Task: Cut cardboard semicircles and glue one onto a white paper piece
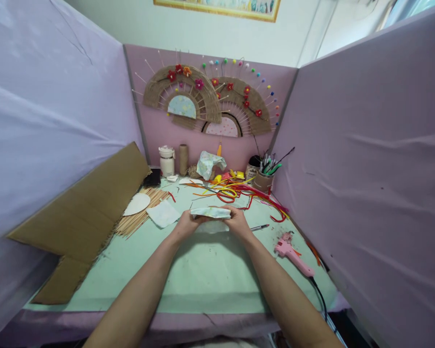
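Between my two hands is a piece of pale floral fabric [210,212], seen nearly edge-on and raised a little over the green tabletop. My left hand [188,224] grips its left end, and my right hand [237,222] grips its right end. A paler, see-through-looking part [213,226] shows below the fabric; I cannot make out what it is. Left of my left hand lies a loose square of light fabric [163,213]. Near my right wrist a pen [260,227] rests on the table.
A pink glue gun [293,257] with a black cord lies at right. Brown cardboard [83,217] leans at left beside bamboo sticks [132,223] and a white oval [137,204]. Coloured pipe cleaners [235,192] spread behind my hands. Two decorated fans [183,92] hang on the back panel.
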A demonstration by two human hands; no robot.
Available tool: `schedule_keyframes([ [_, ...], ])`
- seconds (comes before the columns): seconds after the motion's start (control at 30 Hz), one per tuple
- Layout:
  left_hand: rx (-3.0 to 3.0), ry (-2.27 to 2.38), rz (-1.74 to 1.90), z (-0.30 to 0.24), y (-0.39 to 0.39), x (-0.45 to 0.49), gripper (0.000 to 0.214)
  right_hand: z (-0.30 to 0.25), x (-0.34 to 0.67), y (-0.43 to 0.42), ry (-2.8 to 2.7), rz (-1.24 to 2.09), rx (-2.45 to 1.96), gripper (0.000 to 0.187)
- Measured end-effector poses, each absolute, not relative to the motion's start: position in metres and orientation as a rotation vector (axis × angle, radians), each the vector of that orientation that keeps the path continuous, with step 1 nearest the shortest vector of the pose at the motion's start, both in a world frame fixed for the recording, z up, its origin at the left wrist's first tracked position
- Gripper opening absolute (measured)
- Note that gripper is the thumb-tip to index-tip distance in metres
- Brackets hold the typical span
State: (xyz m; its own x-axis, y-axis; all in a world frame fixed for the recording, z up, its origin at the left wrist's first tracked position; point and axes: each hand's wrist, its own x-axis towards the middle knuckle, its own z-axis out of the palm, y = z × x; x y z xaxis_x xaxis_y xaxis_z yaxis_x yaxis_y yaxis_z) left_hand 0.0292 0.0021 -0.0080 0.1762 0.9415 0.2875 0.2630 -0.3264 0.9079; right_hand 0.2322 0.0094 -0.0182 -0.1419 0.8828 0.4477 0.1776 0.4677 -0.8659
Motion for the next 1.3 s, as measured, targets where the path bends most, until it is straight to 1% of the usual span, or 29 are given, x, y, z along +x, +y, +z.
schedule_keyframes([
  [0.1,1.695,1.167,1.198,-0.007,0.002,0.031,0.027,-0.02,0.231,0.011,-1.598,0.815,-0.943,0.012],
  [0.23,1.662,1.208,1.247,-0.008,0.005,0.031,0.043,-0.022,0.231,0.012,-1.552,0.82,-0.966,0.016],
  [0.43,1.629,1.327,1.287,-0.014,0.007,0.031,0.032,-0.023,0.229,0.013,-1.52,0.884,-0.999,0.028],
  [0.7,1.578,1.211,1.314,-0.004,-0.002,0.038,0.047,-0.019,0.227,0.008,-1.507,0.877,-1.036,0.026],
  [0.87,1.572,1.247,1.322,-0.004,-0.002,0.039,0.042,-0.017,0.223,0.004,-1.523,0.919,-1.017,0.03],
  [1.17,1.607,1.25,1.289,-0.005,-0.003,0.043,0.036,-0.018,0.221,0.004,-1.481,0.903,-1.022,0.026],
  [1.3,1.597,1.297,1.272,-0.008,-0.001,0.042,0.039,-0.019,0.224,0.007,-1.466,0.903,-1.023,0.025],
])
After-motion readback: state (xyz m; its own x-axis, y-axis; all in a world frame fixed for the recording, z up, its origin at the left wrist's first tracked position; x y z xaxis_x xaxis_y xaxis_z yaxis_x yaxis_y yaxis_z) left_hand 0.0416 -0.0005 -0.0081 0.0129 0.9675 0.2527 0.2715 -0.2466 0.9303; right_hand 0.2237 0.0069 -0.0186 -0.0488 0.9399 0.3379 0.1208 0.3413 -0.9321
